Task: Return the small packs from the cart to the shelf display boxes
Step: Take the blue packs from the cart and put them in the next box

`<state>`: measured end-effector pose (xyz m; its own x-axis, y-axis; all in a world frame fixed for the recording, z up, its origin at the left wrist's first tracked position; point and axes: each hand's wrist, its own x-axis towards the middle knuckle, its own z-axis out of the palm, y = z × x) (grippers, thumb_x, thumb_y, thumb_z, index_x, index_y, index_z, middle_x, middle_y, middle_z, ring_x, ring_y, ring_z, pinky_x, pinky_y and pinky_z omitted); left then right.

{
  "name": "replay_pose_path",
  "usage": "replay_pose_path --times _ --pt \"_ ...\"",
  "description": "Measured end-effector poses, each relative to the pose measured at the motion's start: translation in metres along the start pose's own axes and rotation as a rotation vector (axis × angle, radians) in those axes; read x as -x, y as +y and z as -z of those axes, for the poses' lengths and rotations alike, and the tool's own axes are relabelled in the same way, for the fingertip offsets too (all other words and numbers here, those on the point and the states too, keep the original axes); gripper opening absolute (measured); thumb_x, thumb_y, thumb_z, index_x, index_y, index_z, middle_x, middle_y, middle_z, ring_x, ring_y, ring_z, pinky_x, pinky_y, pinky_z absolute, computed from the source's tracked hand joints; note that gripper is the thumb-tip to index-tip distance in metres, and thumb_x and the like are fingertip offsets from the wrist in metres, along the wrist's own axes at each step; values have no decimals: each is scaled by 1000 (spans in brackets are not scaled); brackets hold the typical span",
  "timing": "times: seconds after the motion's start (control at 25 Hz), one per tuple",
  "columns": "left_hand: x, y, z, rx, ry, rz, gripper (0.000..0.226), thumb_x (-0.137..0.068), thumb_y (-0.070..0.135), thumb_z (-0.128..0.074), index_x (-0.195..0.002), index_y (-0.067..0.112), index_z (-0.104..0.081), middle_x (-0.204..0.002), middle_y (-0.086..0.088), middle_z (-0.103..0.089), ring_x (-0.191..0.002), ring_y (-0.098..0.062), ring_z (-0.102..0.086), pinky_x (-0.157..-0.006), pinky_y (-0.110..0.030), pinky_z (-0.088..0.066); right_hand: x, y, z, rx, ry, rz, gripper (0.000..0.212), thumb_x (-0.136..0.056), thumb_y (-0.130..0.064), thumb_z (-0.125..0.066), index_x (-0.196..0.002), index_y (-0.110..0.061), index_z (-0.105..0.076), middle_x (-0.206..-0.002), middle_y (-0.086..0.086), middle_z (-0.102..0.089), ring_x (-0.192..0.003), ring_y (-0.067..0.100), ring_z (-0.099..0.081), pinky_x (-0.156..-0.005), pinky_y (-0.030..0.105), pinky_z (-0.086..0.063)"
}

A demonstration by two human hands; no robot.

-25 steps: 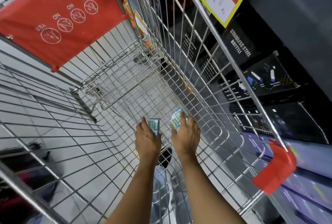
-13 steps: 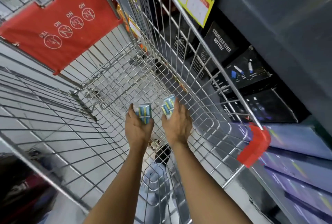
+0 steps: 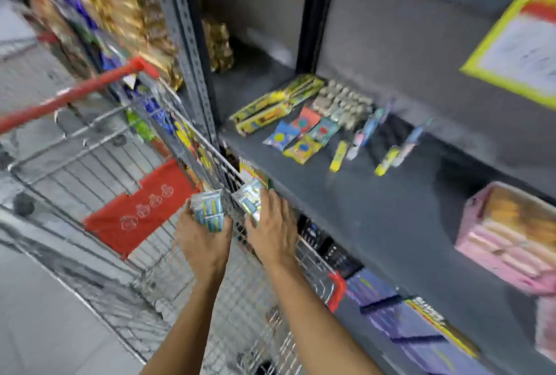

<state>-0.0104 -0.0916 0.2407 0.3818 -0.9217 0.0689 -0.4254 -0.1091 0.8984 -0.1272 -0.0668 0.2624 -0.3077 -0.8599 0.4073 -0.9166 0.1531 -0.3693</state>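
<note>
the cart (image 3: pixel 99 139) is the landmark: a wire trolley with a red handle bar (image 3: pixel 69 97) along its far-left edge and a red flap (image 3: pixel 141 209) hanging inside its basket, left of the hands. the whole view is motion-blurred.

above the cart's right-hand rim, the left hand (image 3: pixel 204 239) is curled around a small stack of blue and silver packs (image 3: pixel 209 209); its fingers are wrapped under the stack and mostly hidden, thumb side pressed against the packs. just to the right, still over the rim, the right hand (image 3: pixel 272 230) grips a second stack of packs (image 3: pixel 249 198), fingers close together and laid along the side of the stack, which tilts toward the shelf.

right of the cart stands a dark grey shelf (image 3: pixel 376 218). on it, well beyond the cart's rim, lie yellow-green long boxes (image 3: pixel 270 106), a few colourful flat sachets (image 3: pixel 301 136), and slim toothbrush-like packs (image 3: pixel 388 145). further right on the same shelf sits a pink display box (image 3: pixel 508 236). a yellow-bordered price card (image 3: pixel 517 49) hangs above it.
</note>
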Motion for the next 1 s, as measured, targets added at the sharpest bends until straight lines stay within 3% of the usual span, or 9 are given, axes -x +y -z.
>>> replay_pose_path --times 0.12,0.2,0.28,0.44,0.52,0.68,0.8,1.0 --pt "8 80 -12 70 15 -112 78 -68 33 -74 -132 12 -35 -121 -19 -53 -113 -34 -51 -96 -50 -45 -40 11 56 -4 155 -33 66 -60 -30 -81 -115 -4 -57 -107 19 -66 -90 34 -63 -75 39 -54" --pt "20 123 -27 140 -26 -172 75 -67 39 -71 -129 13 -37 -121 -19 -52 -113 -34 -51 -96 -52 -45 -55 31 94 11 244 -90 64 -62 -30 -79 -114 -4 -56 -105 18 -67 -89 35 -62 -73 39 -53" --pt "33 152 -48 195 -118 -215 73 -67 46 -69 -126 17 -37 -119 -16 -53 -111 -33 -54 -92 -52 -47 -61 55 125 26 300 -156 56 -66 -32 -75 -111 -3 -56 -99 18 -66 -88 35 -61 -75 40 -52" --pt "104 197 -92 179 -409 -303 67 -73 31 -71 -129 9 -42 -127 -19 -51 -118 -35 -48 -93 -45 -43 -42 130 183 104 399 -341 40 -70 -36 -68 -94 -5 -58 -83 18 -64 -79 37 -59 -68 39 -50" --pt "150 208 -113 188 -593 -344 69 -69 32 -73 -130 14 -45 -131 -14 -53 -121 -32 -47 -97 -43 -42 -13 174 207 131 429 -432 41 -70 -36 -67 -94 -4 -57 -89 21 -64 -84 39 -59 -75 41 -50" --pt "245 215 -150 155 -886 -466 64 -61 33 -80 -116 14 -54 -110 -15 -63 -104 -33 -57 -88 -41 -48 64 245 247 69 475 -717 58 -68 -38 -75 -113 -8 -53 -111 19 -61 -98 38 -57 -75 42 -51" --pt "312 224 -163 75 -963 -541 62 -62 35 -78 -116 16 -56 -109 -16 -61 -104 -36 -54 -85 -40 -47 118 275 271 136 508 -907 57 -70 -39 -75 -111 -4 -54 -105 25 -61 -92 43 -59 -69 46 -51" --pt "374 224 -175 -125 -1030 -660 69 -67 47 -67 -125 19 -44 -121 -12 -53 -112 -30 -47 -87 -45 -50 170 302 295 227 432 -961 53 -68 -30 -79 -104 1 -56 -92 26 -64 -81 43 -61 -62 46 -53"
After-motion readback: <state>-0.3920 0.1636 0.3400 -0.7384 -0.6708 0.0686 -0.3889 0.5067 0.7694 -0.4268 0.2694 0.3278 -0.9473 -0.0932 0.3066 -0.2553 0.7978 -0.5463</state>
